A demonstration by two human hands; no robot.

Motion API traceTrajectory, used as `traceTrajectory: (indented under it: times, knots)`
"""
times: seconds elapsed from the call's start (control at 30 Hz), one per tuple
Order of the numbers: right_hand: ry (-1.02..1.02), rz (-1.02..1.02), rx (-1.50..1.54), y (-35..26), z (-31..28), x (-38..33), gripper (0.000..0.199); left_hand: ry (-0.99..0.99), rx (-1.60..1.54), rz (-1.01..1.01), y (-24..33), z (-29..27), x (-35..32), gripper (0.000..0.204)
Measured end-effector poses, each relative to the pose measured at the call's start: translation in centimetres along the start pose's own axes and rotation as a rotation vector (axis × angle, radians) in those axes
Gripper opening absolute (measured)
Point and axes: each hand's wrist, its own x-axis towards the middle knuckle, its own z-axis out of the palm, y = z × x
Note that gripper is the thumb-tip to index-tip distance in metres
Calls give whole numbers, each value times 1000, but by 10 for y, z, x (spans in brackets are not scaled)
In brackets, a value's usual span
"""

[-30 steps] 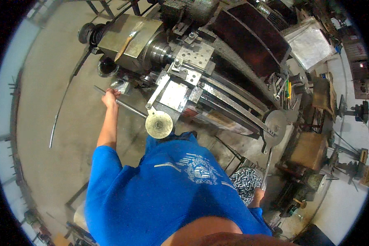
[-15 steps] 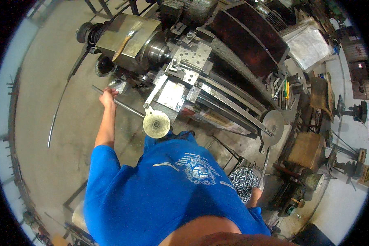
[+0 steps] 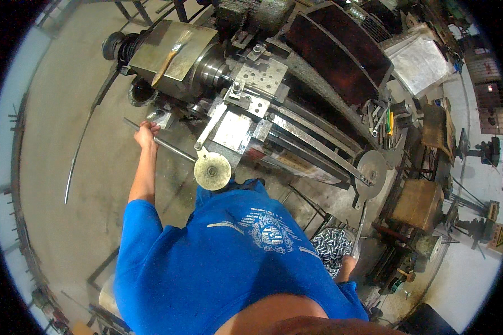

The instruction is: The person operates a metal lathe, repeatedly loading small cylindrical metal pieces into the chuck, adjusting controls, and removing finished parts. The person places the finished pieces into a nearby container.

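Note:
My left hand (image 3: 146, 135) is wrapped round a long metal lever rod (image 3: 176, 149), left of my body. That rod runs to a round brass-coloured disc (image 3: 213, 171) on the front of a small lathe (image 3: 246, 131). Low on the right, my right hand (image 3: 347, 268) is closed at the lower end of a second lever rod (image 3: 361, 226), its fingers partly out of sight. This rod comes down from a grey round plate (image 3: 370, 176) at the right end of the lathe. A bowl of small shiny metal cylinders (image 3: 332, 248) lies beside my right hand.
A wooden-handled brush (image 3: 166, 66) rests on the lathe's headstock cover (image 3: 142, 53). Behind the bed stands a dark metal guard (image 3: 341, 50). Wrenches (image 3: 378, 124) and other tools lie at the right. A thin rod (image 3: 75, 162) hangs out at the far left.
Both hands keep their hold on the lever rods, in nearly the same places. The view has shifted very slightly; nothing else has visibly moved.

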Motion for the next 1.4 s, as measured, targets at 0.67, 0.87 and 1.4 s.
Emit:
traceTrajectory:
  times: [0.67,0.87,1.4]
  knots:
    - [144,-452,-321,39,44,35,28,-8,17,-2,4,5,0,23]
    - [102,-669,-409,26,24,15,30,-7,15,1,5,3,0,22]
    - [179,-482,-430,40,42,38,25,-3,23,-13,-1,-2,0,23]
